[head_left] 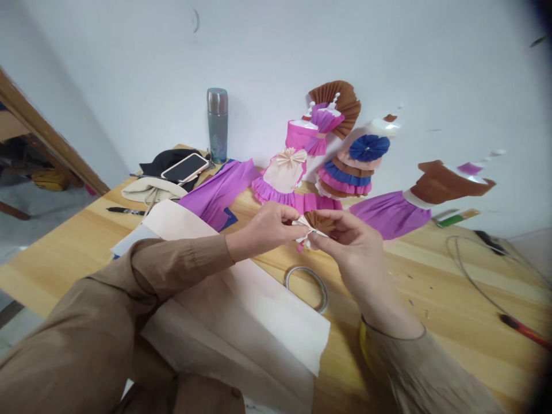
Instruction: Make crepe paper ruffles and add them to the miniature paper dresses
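Both my hands meet above the wooden table (452, 276), pinching a small pleated paper fan (317, 221) of brown and cream crepe. My left hand (269, 227) is closed on the fan's cream left side. My right hand (351, 238) is closed on its brown right side, fingers curled round it. A roll of tape (307, 286) lies flat on the table just below the hands. Sheets of cream crepe paper (259, 310) spread under my left forearm.
Paper dresses stand at the back: a pink one (287, 169), a layered one with a blue rosette (357, 164), a purple and brown one (414, 201). Purple paper (219, 190), a phone (184, 167), a flask (217, 123), a pen (125, 211), a wire (478, 282).
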{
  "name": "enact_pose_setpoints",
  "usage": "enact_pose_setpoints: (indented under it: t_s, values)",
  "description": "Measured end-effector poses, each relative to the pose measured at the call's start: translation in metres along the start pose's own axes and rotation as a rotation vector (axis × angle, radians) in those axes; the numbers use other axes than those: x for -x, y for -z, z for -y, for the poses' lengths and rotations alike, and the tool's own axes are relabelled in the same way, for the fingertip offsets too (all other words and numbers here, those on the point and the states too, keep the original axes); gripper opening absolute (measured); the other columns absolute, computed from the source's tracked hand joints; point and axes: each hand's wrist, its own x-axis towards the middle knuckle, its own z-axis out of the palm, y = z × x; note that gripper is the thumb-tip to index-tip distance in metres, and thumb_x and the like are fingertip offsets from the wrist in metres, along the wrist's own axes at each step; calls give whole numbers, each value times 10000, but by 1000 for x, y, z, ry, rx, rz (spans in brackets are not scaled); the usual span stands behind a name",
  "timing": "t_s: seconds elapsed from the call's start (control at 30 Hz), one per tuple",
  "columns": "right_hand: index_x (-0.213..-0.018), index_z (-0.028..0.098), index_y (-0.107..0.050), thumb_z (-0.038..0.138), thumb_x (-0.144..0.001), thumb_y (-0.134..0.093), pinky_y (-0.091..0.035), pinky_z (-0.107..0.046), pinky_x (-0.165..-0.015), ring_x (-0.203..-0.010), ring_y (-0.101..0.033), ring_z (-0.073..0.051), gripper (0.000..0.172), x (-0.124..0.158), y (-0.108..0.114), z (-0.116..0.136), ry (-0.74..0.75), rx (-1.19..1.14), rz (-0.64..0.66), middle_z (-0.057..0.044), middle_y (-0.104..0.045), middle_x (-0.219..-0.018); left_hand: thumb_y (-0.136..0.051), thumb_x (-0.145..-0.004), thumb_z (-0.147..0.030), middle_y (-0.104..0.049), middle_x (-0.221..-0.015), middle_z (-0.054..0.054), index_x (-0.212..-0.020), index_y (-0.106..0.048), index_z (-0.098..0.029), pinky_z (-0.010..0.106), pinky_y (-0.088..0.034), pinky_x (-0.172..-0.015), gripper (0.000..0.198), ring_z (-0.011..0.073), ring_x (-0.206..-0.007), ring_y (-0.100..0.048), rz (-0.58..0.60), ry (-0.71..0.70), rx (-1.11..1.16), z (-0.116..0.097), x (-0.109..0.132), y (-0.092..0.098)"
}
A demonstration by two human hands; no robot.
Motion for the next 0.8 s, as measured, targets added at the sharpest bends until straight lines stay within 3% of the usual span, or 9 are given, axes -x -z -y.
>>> enact_pose_setpoints:
  t_s: [0.3, 0.43, 0.53, 0.67, 0.8]
  values:
    - [-856, 236, -760, 200, -611, -844, -592, -298, -624, -703, -712, -166, 261, -2, 2, -9, -28, -128, -122, -20, -786, -852, -614, -746, -251, -524, -540, -21, -608, -625, -118, 198, -366, -517, 191, 71, -541, -475, 1, -29, 63, 6, -4, 0]
    - [-968, 226, -747, 225, -671, -818, -612, -356, -709, -840, -740, -215, 305, 0, 0, -10, 78, -5, -99, -53, -788, -963, -628, -741, -257, -576, -583, -6, -658, -649, -116, 200, -406, -524, 164, 82, -560, -519, 6, 28, 89, 3, -3, 3]
    - [-1050, 217, -718, 242, -735, -767, -607, -385, -730, -826, -736, -220, 320, 5, 0, -11, 190, 200, -102, -60, -779, -948, -686, -706, -245, -640, -691, 11, -776, -660, -120, 203, -448, -565, 146, 99, -643, -586, -42, 55, 148, 2, -3, 4]
    - [-1001, 211, -698, 258, -796, -716, -593, -393, -738, -785, -712, -206, 211, 10, -2, -14, 299, 426, -99, -60, -751, -896, -705, -703, -212, -629, -680, 2, -744, -620, -129, 226, -477, -646, 126, 101, -669, -596, -16, -81, 144, 12, -4, 2]
    - [-845, 202, -683, 281, -749, -755, -574, -343, -669, -729, -679, -186, 143, 11, -3, -24, 222, 343, -106, -43, -707, -806, -654, -762, -186, -614, -663, -5, -735, -620, -132, 221, -449, -623, 70, 101, -653, -575, -25, -154, 12, 20, -1, -1]
